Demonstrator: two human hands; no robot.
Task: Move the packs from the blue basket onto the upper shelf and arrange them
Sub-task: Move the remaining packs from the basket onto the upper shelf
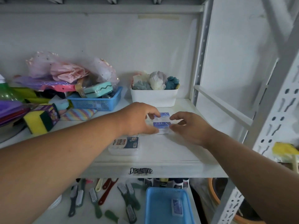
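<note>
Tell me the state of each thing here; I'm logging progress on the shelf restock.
Left hand: pinches the near small pack.
Right hand: fingertips on that pack's right end.
Near small pack: flat on the upper shelf, held.
Far small pack: flat, just behind it.
Large pack: flat, untouched.
Lower blue basket: one pack left inside.
</note>
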